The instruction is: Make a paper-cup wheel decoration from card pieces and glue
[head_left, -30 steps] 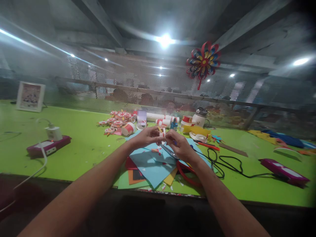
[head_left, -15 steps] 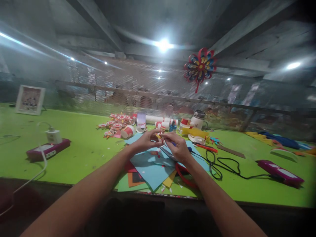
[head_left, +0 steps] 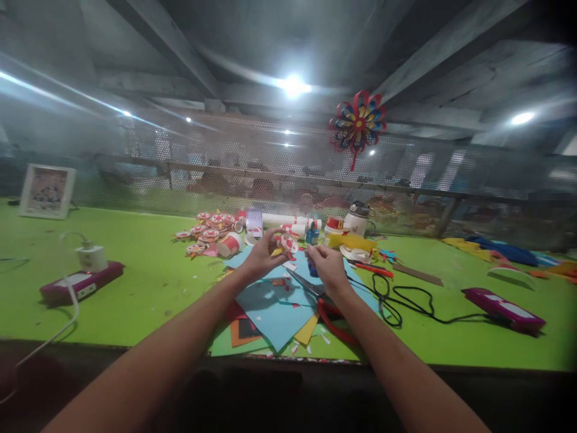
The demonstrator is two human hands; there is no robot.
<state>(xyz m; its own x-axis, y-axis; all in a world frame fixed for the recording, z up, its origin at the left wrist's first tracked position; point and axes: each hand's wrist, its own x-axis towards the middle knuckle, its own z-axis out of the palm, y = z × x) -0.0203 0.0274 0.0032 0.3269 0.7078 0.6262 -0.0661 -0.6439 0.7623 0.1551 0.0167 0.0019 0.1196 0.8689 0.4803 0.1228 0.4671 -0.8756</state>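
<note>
My left hand pinches a small red-and-white paper turtle by its edge, its round patterned side showing. Just to the right, my right hand has its fingers curled together, apart from the turtle. Whatever those fingers may hold is hidden. A blue tool, perhaps a glue gun, shows right under the fingertips, partly covered by the hand. Below lie scissors with red handles, their blades across light blue paper sheets.
Similar paper turtles are piled left of a paper cup. Behind stand a small blue bottle and a flask. A black cord runs to a purple power strip; another power strip lies left.
My right hand has drawn back from the turtle, which both hands were touching. In my left hand the turtle has turned, so its patterned side now shows.
</note>
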